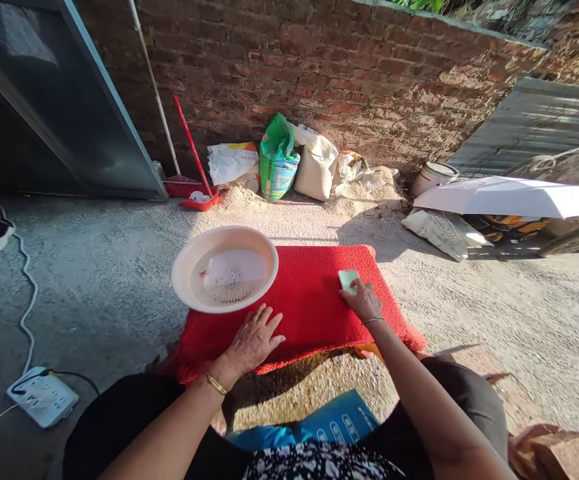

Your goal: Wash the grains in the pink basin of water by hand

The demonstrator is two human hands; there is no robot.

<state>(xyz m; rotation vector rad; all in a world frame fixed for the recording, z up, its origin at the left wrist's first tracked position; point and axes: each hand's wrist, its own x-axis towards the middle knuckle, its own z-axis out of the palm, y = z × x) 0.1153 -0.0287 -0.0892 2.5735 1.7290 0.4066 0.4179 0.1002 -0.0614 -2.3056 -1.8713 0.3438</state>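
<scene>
Right grip (364, 303) on green block (348, 279); red cloth (314, 293) beneath, brick wall (329, 73) beyond.

A green sack (275, 163) stands near a dustpan (204, 205).

Left hand (256, 339) on red cloth (309, 287), right hand (364, 302) on green block (348, 279)

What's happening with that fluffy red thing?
A person's right hand is holding a small pale green block against the red cloth. The left hand is spread open on the cloth, just below the pale basin. The basin sits over the cloth's left side, with what looks like water in it.
</scene>
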